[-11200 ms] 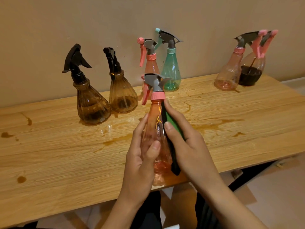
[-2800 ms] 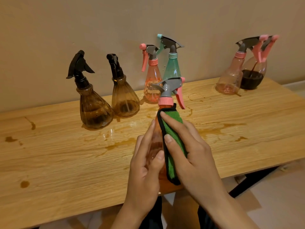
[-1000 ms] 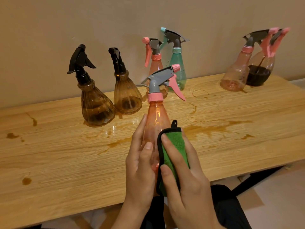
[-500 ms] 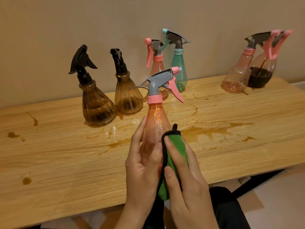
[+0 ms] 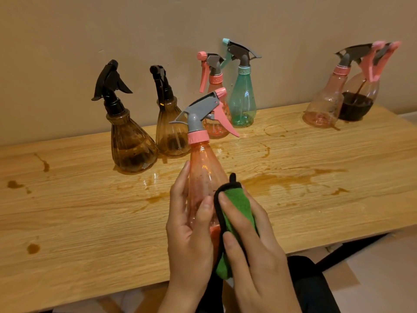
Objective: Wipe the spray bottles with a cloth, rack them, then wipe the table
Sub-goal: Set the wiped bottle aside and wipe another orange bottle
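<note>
Your left hand (image 5: 188, 231) wraps around the lower body of the translucent orange plastic spray bottle with the grey trigger head and pink collar (image 5: 204, 175), its grip closed on the bottle with the thumb across the front and the fingers reaching up the far side. The bottle stands nearly upright above the near edge of the light wooden worktop (image 5: 74, 218), its nozzle pointing to the right and its base hidden behind your hands.

Your right hand (image 5: 255, 251) presses the green cloth with the black trim (image 5: 239, 208) flat against the bottle's right side; its grip lies closed over the cloth, fingers stretched along it, and the cloth's lower end shows between your two hands.

Six more bottles stand at the back of the worktop near the beige wall (image 5: 158, 28). At the left are two ribbed brown bottles with black trigger heads, the larger brown bottle (image 5: 130, 143) just beside the smaller brown bottle (image 5: 170, 134). Behind the held bottle stand a second orange bottle with a pink trigger (image 5: 212, 86) and a teal green bottle with a grey head (image 5: 242, 96), close together. At the far right, a clear pinkish bottle (image 5: 325, 102) stands against a round bottle holding dark liquid (image 5: 358, 100).

Brown spills and wet streaks (image 5: 282, 179) lie across the worktop, with smaller spots towards the left edge.
</note>
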The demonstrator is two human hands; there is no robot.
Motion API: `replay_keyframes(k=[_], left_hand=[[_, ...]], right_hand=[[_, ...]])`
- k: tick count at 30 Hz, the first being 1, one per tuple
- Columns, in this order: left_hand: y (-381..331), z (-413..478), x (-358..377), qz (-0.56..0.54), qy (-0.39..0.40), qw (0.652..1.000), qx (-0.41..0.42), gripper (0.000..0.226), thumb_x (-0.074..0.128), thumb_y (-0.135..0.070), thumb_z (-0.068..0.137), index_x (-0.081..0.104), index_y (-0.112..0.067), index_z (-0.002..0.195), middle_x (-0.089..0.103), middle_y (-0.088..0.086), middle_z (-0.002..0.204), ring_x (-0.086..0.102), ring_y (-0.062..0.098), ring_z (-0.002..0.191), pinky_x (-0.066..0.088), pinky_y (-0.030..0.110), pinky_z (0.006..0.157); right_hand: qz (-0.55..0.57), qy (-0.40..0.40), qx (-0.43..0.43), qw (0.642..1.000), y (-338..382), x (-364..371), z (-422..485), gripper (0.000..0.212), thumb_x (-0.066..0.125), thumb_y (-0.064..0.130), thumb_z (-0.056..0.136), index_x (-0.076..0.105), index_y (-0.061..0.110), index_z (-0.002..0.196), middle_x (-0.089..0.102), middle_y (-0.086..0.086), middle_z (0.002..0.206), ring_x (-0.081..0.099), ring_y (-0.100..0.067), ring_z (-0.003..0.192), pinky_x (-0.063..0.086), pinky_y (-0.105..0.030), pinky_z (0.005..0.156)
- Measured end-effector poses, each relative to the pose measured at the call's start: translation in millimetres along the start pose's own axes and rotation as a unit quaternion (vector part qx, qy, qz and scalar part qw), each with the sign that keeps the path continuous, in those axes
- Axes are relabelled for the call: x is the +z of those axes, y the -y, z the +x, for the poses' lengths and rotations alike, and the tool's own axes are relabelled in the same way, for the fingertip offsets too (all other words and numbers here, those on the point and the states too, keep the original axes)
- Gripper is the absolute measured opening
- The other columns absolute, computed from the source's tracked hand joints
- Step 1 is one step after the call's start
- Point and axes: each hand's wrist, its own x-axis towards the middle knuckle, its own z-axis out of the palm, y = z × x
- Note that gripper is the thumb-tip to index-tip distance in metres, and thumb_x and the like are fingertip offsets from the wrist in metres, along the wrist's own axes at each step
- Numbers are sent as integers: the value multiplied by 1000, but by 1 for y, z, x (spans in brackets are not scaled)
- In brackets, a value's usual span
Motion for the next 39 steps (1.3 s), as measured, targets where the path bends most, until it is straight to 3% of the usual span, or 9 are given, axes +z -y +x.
replay_keyframes(k=[9,15,17,22,27,30,34,36,39], left_hand=[[-3,-1,2,22,82,996,-1,58,60,-35,92,48,-29,148,58,-17,148,55,5,136,48,18,103],[-2,1,0,-31,35,998,-34,56,62,-42,87,55,-41,142,63,-12,141,64,14,128,57,29,97],[-1,2,-1,-35,24,998,-36,55,63,-43,85,56,-43,140,64,-11,140,64,16,127,57,31,97],[-5,1,3,-7,62,998,-18,59,63,-37,87,51,-31,144,65,-19,137,63,4,125,51,14,94],[-5,0,4,-5,58,998,-7,56,62,-37,88,51,-32,143,62,-17,141,61,5,128,51,15,96],[-6,-3,5,12,41,999,12,55,59,-39,88,50,-32,142,64,-19,139,63,4,126,51,15,95],[-3,-4,3,8,12,1000,11,54,58,-42,89,54,-39,143,64,-12,139,65,9,124,55,24,95],[-4,-3,2,-2,23,1000,1,56,59,-40,87,53,-37,143,65,-13,139,65,9,125,55,23,95],[-7,-3,4,2,56,998,3,57,60,-37,88,50,-31,144,64,-16,140,62,7,128,52,18,96]], right_hand=[[54,2,-14,998,1,-20,46,50,44,26,110,36,49,153,51,17,141,53,2,125,43,-8,92],[-6,15,-11,1000,-2,-9,7,44,32,52,104,35,62,147,28,14,162,38,-5,144,44,-18,105],[8,17,1,1000,-3,-5,3,43,29,54,104,35,63,146,24,15,163,37,-5,145,43,-16,106],[92,25,35,995,1,-16,34,45,38,40,108,34,61,148,42,25,148,44,8,133,40,-9,101],[88,21,21,996,6,-19,47,47,41,34,110,32,55,152,42,35,144,42,15,131,36,-4,98],[66,16,22,997,12,-10,28,48,32,46,106,24,66,148,33,33,152,39,8,137,40,-10,102],[21,8,41,999,15,2,6,46,21,65,100,21,70,146,15,26,162,36,-8,146,49,-37,106],[27,4,41,999,14,1,10,46,23,63,99,22,71,145,18,27,161,36,-5,145,48,-34,107],[87,9,39,995,11,-11,31,44,36,49,106,29,68,145,36,30,150,42,7,135,41,-12,102]])
